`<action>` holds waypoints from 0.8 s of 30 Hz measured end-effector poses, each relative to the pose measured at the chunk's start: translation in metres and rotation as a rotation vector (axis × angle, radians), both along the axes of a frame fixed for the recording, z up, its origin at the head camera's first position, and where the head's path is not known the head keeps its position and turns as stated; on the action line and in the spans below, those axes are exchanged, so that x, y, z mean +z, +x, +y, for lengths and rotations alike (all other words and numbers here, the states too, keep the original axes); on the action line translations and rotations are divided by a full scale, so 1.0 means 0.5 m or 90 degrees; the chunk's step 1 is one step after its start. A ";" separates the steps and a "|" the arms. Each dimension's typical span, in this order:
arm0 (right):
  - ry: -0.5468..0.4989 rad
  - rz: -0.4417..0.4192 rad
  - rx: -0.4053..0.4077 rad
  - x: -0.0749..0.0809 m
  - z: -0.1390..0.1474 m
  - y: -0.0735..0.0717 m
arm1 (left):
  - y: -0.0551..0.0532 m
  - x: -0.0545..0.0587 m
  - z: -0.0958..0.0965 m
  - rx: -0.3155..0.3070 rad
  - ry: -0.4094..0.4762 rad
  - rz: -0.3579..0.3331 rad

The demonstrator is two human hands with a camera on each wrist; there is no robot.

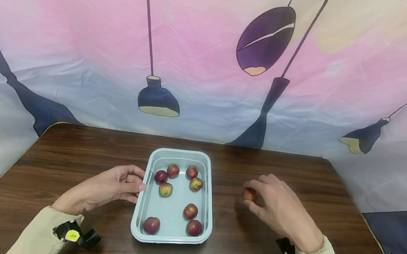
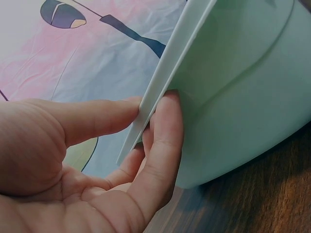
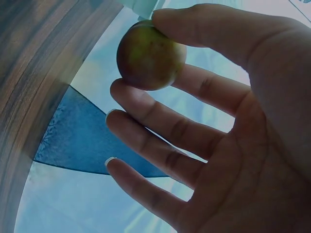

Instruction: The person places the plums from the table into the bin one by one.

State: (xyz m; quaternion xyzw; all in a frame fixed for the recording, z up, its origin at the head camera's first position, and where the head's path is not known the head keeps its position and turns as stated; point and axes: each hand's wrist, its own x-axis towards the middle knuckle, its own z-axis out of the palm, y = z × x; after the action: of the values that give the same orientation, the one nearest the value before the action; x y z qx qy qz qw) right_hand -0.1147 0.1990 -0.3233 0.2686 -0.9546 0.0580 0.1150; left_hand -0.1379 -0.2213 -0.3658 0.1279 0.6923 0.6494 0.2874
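Observation:
A pale blue-green plastic tray lies on the table with several red and yellow-green plums in it, among them a dark plum in its near left corner. My left hand pinches the tray's left rim, thumb on top and fingers beneath, as the left wrist view shows. To the right of the tray, my right hand holds one plum between the thumb and the first fingers. Its other fingers stretch out loosely, apart from the fruit. In the head view this plum is partly hidden by the hand.
The dark wooden table reaches back to a hanging cloth printed with lamps. Straps with small devices sit on both wrists, one with a yellow label.

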 end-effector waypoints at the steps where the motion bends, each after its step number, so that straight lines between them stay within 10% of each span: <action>1: -0.001 0.005 0.002 0.000 -0.001 0.000 | 0.000 0.000 0.000 0.000 0.000 0.000; 24: -0.039 0.056 -0.004 0.000 -0.035 0.016 | -0.002 0.002 -0.001 -0.002 -0.006 -0.007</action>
State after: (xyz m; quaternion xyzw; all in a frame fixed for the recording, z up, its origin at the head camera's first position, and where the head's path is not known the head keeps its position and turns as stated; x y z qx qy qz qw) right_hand -0.1069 0.1818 -0.3231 0.2644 -0.9473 0.0747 0.1650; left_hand -0.1387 -0.2217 -0.3648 0.1241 0.6937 0.6463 0.2927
